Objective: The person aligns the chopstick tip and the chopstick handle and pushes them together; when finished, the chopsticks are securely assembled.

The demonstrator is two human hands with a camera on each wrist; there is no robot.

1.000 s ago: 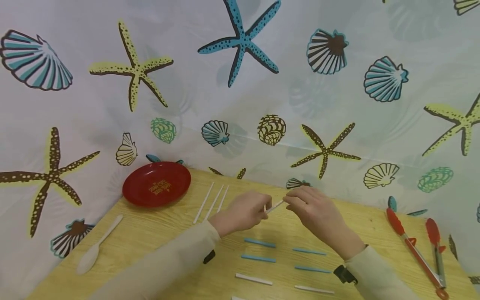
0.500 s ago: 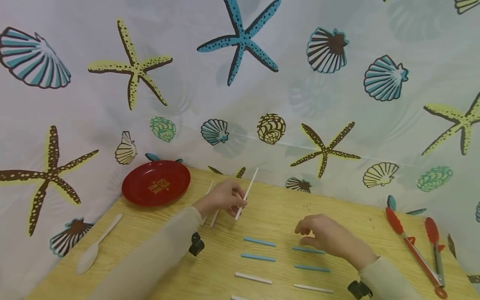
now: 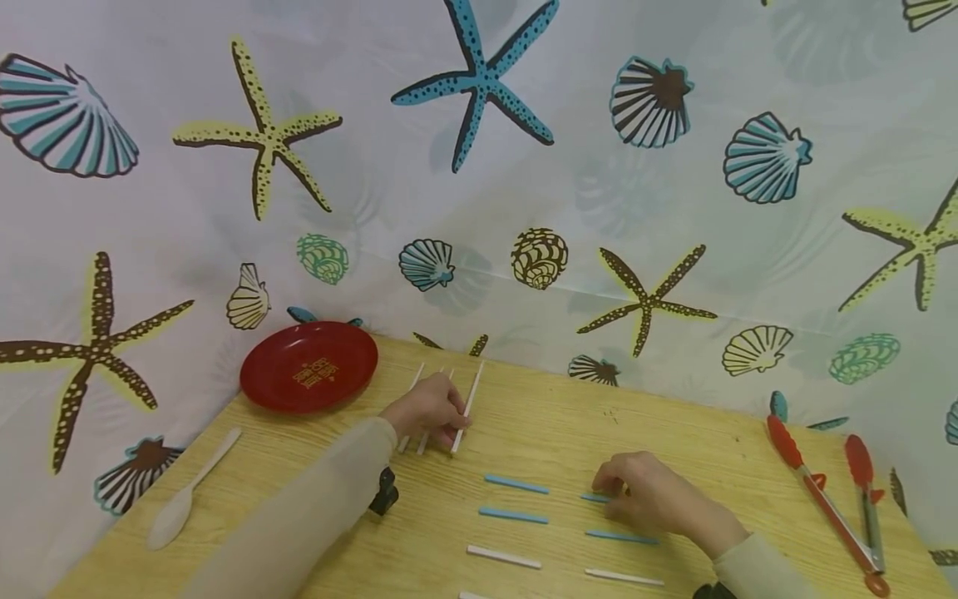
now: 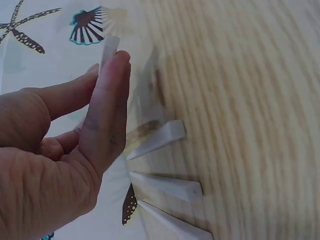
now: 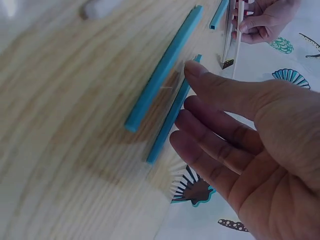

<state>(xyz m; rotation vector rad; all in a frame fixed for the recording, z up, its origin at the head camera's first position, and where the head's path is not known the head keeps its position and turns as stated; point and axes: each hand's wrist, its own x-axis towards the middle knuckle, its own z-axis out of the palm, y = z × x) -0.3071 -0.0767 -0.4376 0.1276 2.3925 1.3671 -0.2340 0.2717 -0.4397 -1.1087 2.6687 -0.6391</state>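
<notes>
My left hand (image 3: 432, 408) pinches a long, thin white stick (image 3: 476, 383) between thumb and fingers, low over the table at the right of a row of three similar sticks. The ends of those white sticks (image 4: 186, 191) fan out on the wood in the left wrist view; my hand partly covers the row in the head view. My right hand (image 3: 651, 495) hovers with loosely bent fingers around the far blue stick (image 5: 170, 122), thumb on one side and fingers on the other, with a gap between. The nearer blue stick (image 5: 165, 70) lies parallel to it.
Two more blue sticks (image 3: 516, 483) and several short white sticks (image 3: 503, 556) lie in the front middle. A red plate (image 3: 258, 391) stands back left, with a white spoon (image 3: 174, 514) before it. Two red-tipped tongs (image 3: 829, 507) lie at right. A patterned cloth (image 3: 539, 183) hangs behind.
Both hands have moved apart. My left hand has carried the white stick left and down beside the row, while my right hand has let go of it and come down to the far blue stick.
</notes>
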